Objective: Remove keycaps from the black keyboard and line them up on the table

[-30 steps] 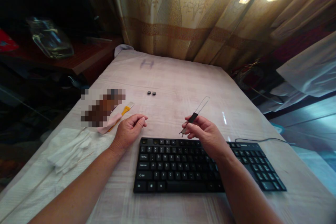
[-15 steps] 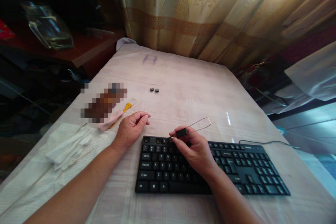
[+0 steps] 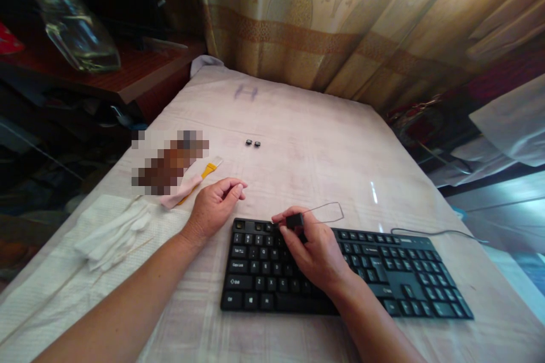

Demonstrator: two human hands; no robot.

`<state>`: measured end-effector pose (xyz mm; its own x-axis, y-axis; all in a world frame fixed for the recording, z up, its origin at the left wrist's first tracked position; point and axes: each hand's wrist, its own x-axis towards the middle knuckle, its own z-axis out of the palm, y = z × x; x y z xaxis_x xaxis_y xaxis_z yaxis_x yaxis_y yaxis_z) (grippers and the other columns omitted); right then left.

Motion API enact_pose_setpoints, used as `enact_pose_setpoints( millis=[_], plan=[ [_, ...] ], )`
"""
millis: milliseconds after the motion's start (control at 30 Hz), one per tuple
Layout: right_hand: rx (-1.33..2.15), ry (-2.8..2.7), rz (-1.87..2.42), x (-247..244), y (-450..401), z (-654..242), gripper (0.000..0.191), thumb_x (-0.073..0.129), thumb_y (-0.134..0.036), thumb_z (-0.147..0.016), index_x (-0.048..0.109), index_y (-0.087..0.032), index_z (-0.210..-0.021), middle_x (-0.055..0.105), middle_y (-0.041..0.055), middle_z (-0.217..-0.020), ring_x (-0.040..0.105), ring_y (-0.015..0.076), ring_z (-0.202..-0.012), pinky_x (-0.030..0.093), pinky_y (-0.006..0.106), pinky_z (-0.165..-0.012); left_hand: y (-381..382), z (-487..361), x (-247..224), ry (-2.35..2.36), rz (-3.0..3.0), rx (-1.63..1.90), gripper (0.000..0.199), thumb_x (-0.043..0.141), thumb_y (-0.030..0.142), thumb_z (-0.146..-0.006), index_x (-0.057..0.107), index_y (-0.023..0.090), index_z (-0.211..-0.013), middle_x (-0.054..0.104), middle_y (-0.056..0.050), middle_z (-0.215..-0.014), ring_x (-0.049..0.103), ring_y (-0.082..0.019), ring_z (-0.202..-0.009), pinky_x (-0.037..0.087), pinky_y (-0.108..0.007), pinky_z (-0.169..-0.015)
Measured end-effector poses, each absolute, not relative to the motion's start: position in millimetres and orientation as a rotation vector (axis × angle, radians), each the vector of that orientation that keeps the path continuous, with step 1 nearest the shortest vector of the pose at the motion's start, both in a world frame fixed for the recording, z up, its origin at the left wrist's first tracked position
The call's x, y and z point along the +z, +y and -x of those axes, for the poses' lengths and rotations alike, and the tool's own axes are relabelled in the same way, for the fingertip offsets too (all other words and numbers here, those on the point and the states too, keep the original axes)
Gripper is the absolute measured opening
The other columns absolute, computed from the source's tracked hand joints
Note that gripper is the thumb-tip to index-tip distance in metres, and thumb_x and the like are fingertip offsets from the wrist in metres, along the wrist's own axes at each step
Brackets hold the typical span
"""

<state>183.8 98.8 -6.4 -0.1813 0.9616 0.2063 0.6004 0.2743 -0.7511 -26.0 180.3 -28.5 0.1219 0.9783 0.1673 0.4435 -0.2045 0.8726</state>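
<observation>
Paper towel: quilted white [image 3: 51,283], near left, under the left forearm; thin sticks [image 3: 128,250] and a bunched white cloth [image 3: 113,232] on it.
Keyboard: black keyboard [image 3: 289,283], flat on the pale tablecloth [image 3: 306,142] in front of the person, partly under the right hand and forearm. Two bare key sockets [image 3: 249,226] at its top left corner.
Right hand: right hand [image 3: 317,249] over the keyboard, fingers and thumb gripping the wire tool [image 3: 294,220] by its black handle.
Tool: wire loop points right, other end at the top key row, just right of the sockets. Contact with a key: can't tell.
Left hand: left hand [image 3: 217,201] loosely closed, thumb against curled index, just beyond the keyboard's left corner. Can't see inside the curl.
Cable: thin black cable [image 3: 438,233] trails right, behind the keyboard.
Brush: yellow brush [image 3: 208,169] beyond the left hand, pink cloth [image 3: 181,190] over its handle.
Keycaps: two small black keycaps [image 3: 249,142] side by side, farther out.
Back: glass jar [image 3: 83,34] on wooden furniture [image 3: 140,71], left; patterned curtain [image 3: 289,5] behind.
</observation>
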Motion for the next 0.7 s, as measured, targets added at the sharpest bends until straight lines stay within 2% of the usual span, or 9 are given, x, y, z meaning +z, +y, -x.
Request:
enact_pose_setpoints(
  millis=[133,700],
  plan=[
    [0.589,-1.931,1.375,-7.1,98.6,-183.0,0.015,0.050,-0.020,-0.090,0.053,-0.022,-0.105,0.071,0.0060,-0.098,0.068,0.0193,-0.091,0.054,0.034,-0.080,179.6,25.8,-27.7,1.391,-1.750,1.011,0.031,0.049,0.041,-0.084,0.070,0.018,-0.089,0.073,-0.002,-0.070,0.065,-0.017,-0.067,0.050,-0.026,-0.063],
    [0.432,-1.921,1.364,-12.3,100.6,-176.7,0.014,0.047,-0.018,-0.090,0.050,-0.023,-0.102,0.072,0.0057,-0.089,0.069,0.0206,-0.085,0.054,0.035,-0.078,179.2,25.9,-28.1,1.378,-1.759,1.036,0.030,0.050,0.040,-0.085,0.070,0.018,-0.090,0.073,-0.002,-0.071,0.066,-0.017,-0.068,0.050,-0.026,-0.065]
  ],
)
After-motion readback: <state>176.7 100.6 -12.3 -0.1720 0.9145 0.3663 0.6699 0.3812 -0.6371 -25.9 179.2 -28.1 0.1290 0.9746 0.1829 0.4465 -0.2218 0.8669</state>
